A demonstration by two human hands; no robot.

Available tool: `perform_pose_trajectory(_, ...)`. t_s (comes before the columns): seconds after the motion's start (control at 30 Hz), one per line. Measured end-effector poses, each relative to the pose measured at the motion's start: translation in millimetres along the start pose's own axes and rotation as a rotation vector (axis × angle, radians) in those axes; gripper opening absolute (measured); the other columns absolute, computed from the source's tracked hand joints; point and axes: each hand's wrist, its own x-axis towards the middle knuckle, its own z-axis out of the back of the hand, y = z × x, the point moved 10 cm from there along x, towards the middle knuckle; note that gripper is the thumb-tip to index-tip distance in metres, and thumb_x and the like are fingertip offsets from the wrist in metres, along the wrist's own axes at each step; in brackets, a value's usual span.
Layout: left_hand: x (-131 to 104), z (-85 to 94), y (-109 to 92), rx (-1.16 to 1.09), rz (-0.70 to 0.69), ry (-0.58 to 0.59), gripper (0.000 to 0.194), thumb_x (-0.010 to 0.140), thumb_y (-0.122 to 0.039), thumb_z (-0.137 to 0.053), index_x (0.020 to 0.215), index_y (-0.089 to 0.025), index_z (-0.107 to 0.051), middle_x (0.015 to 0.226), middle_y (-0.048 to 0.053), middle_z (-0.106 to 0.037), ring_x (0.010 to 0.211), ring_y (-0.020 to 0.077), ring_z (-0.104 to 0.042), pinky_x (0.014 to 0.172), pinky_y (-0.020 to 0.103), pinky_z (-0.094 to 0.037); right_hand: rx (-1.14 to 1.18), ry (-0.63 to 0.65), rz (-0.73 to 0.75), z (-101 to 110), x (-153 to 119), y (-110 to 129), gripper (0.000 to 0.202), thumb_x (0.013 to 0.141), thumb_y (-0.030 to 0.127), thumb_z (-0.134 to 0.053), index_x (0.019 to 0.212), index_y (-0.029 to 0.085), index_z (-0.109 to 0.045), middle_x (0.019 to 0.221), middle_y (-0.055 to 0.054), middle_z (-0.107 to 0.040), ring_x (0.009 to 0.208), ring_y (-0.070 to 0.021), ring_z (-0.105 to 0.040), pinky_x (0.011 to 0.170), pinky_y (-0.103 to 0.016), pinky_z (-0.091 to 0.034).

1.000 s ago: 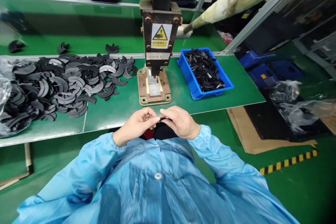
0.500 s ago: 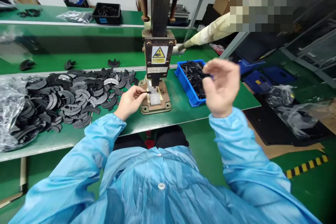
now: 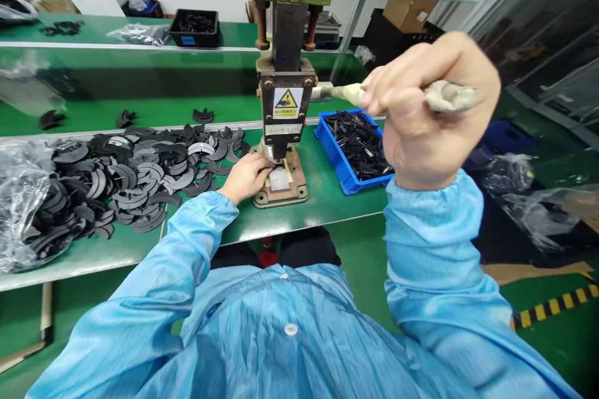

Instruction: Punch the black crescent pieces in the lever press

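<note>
My right hand is wrapped round the end of the press lever, which is covered in pale cloth or tape. The lever comes out of the right side of a hand press with a yellow warning label. My left hand is at the press base, fingers pinched together just under the ram. They hold a small black plastic part, mostly hidden by the fingers, at the left of the pale fixture plate. Whether the ram touches the part I cannot tell.
Curved black pieces lie heaped on the green bench at left, partly in a clear plastic bag. A blue bin of small black parts stands right of the press. Behind is a black bin on a raised shelf.
My right hand has gone from open in the air to gripping the lever, and the lever's outer end is lower. My left hand has moved the black part in under the ram.
</note>
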Motion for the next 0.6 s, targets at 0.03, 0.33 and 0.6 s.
perform_pose_trajectory(0.03,-0.5,-0.1,-0.1,-0.004,0.000,-0.005,0.031,0.107,-0.032,-0.053,0.116,-0.021,-0.081,0.125,0.011,-0.080,0.120,0.0289,-0.069,0.111,0.045,-0.052,0.061,-0.004,-0.023,-1.2,-7.1,-1.7,0.035,0.104,0.050,-0.063,0.084,0.021,-0.059,0.079,0.003,-0.063,0.080,-0.0109,-0.072,0.084,-0.035,-0.067)
perform_pose_trajectory(0.33,-6.6,-0.3,-2.5,-0.033,0.032,-0.018,0.034,0.108,-0.032,-0.051,0.122,-0.021,-0.080,0.130,0.011,-0.080,0.126,0.0290,-0.070,0.113,0.047,-0.051,0.038,-0.102,0.035,-18.6,-116.6,1.8,0.029,0.096,0.034,-0.069,0.072,0.025,-0.054,0.066,0.003,-0.062,0.082,-0.0186,-0.072,0.108,-0.063,-0.061)
perform_pose_trajectory(0.6,-20.7,14.0,14.1,0.034,0.054,-0.013,0.036,0.108,-0.031,-0.052,0.134,-0.019,-0.073,0.137,0.014,-0.077,0.130,0.0303,-0.067,0.116,0.047,-0.048,0.005,-0.204,-0.022,-18.6,-141.0,-10.9,0.025,0.093,0.040,-0.069,0.073,0.029,-0.056,0.067,0.004,-0.063,0.082,-0.0222,-0.071,0.110,-0.071,-0.060)
